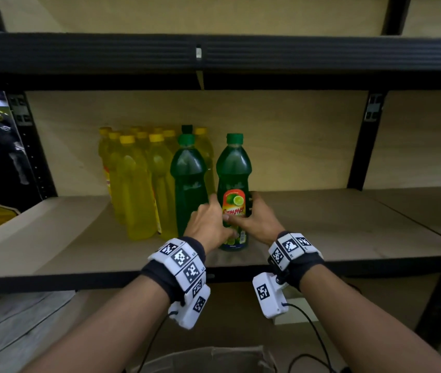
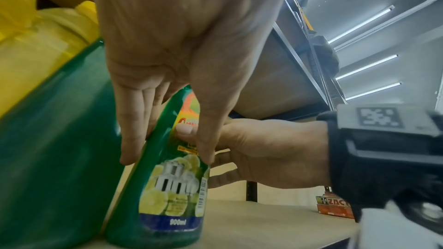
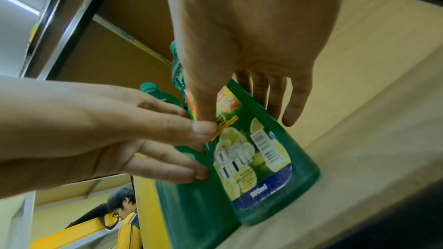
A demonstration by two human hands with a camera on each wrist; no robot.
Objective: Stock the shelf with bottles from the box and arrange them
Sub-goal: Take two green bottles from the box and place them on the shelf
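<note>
Your right hand [image 1: 258, 216] and left hand [image 1: 208, 222] both clasp the labelled green bottle [image 1: 234, 189], standing on the shelf [image 1: 348, 232]. Slide it leftward against the neighbouring green bottle [image 1: 188, 184], label facing you, then release.

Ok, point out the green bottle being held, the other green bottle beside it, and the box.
held green bottle [image 1: 233, 162]: head view, upper body
second green bottle [image 1: 188, 179]: head view, body
cardboard box [image 1: 214, 356]: head view, top rim
</note>
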